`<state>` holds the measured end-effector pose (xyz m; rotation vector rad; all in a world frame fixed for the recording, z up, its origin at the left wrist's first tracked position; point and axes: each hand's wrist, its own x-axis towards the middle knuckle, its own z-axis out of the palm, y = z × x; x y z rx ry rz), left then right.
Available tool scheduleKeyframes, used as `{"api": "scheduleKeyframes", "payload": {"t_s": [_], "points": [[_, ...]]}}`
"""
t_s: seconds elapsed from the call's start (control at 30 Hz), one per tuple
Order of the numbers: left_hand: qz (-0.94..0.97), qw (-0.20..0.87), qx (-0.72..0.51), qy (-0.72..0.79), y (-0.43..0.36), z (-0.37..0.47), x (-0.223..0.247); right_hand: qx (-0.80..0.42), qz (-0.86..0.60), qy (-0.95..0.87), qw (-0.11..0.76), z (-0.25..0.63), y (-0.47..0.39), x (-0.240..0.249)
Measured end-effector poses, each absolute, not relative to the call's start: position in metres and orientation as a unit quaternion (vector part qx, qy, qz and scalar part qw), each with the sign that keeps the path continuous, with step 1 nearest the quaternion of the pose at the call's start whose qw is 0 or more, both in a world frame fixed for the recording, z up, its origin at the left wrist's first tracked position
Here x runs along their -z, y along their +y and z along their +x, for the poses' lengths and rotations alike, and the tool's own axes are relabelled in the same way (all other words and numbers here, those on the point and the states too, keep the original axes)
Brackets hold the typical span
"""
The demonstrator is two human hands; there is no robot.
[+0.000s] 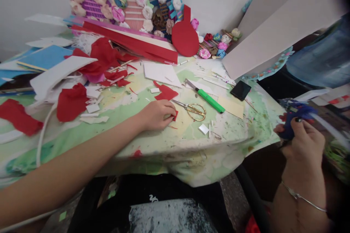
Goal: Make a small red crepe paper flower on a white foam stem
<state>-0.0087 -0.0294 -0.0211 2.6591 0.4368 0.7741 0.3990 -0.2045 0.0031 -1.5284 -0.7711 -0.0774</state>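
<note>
My left hand [158, 115] rests on the table with its fingers pinched at a small red piece [176, 115]. Right beside its fingertips lie gold-handled scissors [196, 112], with the blade tips close to the hand. A larger red scrap [165, 91] sits just behind the hand. At the far right, off the table's edge, my right hand [307, 136] is closed round a dark blue object [290, 123]. That object is blurred and partly covered by the fingers, so its kind is unclear.
A green utility knife [210, 100], a black phone [240, 90] and a white board [162, 73] lie on the cloth-covered table [153, 145]. Red scraps [71, 102] and a white cable [41, 134] are at left. Flower-decorated crafts [133, 3] and grey panels [270, 32] stand behind.
</note>
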Motion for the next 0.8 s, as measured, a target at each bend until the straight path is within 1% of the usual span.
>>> {"api": "scheduleKeyframes", "payload": {"t_s": [0.07, 0.13, 0.23, 0.37, 0.43, 0.57, 0.8], "points": [[0.935, 0.167, -0.276, 0.15, -0.029, -0.009, 0.021, -0.103, -0.641, -0.303, 0.698, 0.373, -0.206, -0.011], [0.934, 0.166, -0.281, 0.148, -0.028, -0.009, 0.02, -0.209, -0.611, -0.303, 0.701, 0.343, -0.208, -0.017], [0.932, 0.165, -0.289, 0.144, -0.028, -0.009, 0.019, -0.344, -0.569, -0.334, 0.668, 0.299, -0.212, -0.017], [0.928, 0.163, -0.304, 0.141, -0.028, -0.01, 0.018, -0.469, -0.538, -0.37, 0.595, 0.251, -0.215, -0.004], [0.928, 0.162, -0.304, 0.143, -0.029, -0.01, 0.018, -0.488, -0.536, -0.404, 0.558, 0.233, -0.214, 0.002], [0.928, 0.156, -0.302, 0.151, -0.03, -0.01, 0.018, -0.473, -0.558, -0.465, 0.498, 0.207, -0.207, 0.01], [0.933, 0.158, -0.287, 0.148, -0.029, -0.009, 0.016, -0.443, -0.589, -0.517, 0.436, 0.188, -0.196, 0.016]]}}
